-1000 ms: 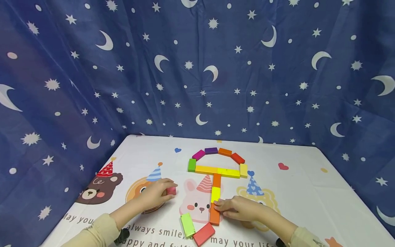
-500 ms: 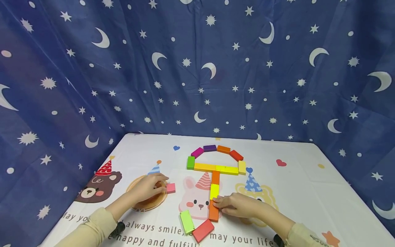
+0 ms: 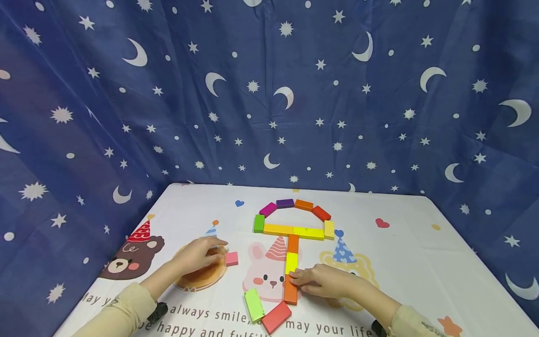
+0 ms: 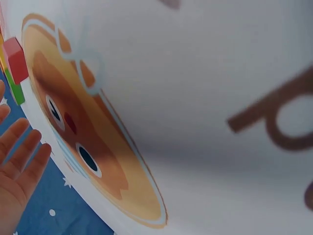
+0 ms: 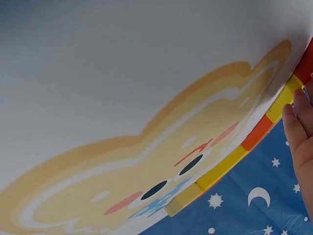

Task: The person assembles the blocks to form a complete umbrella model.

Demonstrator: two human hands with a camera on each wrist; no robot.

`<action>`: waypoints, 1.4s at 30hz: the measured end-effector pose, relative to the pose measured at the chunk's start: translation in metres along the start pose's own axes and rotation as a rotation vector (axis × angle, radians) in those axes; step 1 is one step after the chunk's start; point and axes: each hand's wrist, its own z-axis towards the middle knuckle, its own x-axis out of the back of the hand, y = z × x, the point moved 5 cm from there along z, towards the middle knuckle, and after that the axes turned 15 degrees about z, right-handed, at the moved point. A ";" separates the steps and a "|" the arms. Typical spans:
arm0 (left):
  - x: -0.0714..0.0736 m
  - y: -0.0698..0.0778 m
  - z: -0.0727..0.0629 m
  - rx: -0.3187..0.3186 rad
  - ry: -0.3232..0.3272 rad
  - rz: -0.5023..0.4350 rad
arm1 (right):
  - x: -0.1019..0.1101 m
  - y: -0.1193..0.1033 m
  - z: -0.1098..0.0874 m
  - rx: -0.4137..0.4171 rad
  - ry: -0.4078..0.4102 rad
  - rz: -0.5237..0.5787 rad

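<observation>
A pink block lies on the printed cloth, just off the fingertips of my left hand. That hand has loosely spread fingers and holds nothing; the left wrist view shows its straight fingers apart from the block. My right hand rests its fingertips on the column of blocks, where a yellow block meets the lower orange block. A second orange block tops the column. At its foot lie a red block and a tilted light green block, forming a hook.
Above the column, a row of two yellow blocks carries an arch of several coloured blocks, with a purple block at its crest. A white tablecloth with cartoon animals covers the table. A blue starry curtain stands behind.
My left hand has let go of the pink block and drawn back slightly left, leaving the block on the cloth. The right hand stays at the column. The head view has shifted slightly.
</observation>
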 end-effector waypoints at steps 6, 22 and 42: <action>0.001 0.011 0.003 -0.147 -0.038 -0.048 | 0.000 -0.002 0.001 -0.005 0.001 0.005; 0.002 0.027 0.006 -0.307 -0.156 -0.028 | -0.001 -0.005 0.003 0.028 0.001 0.022; 0.001 0.036 0.010 -0.317 -0.211 0.037 | 0.003 -0.002 0.006 0.008 -0.004 0.009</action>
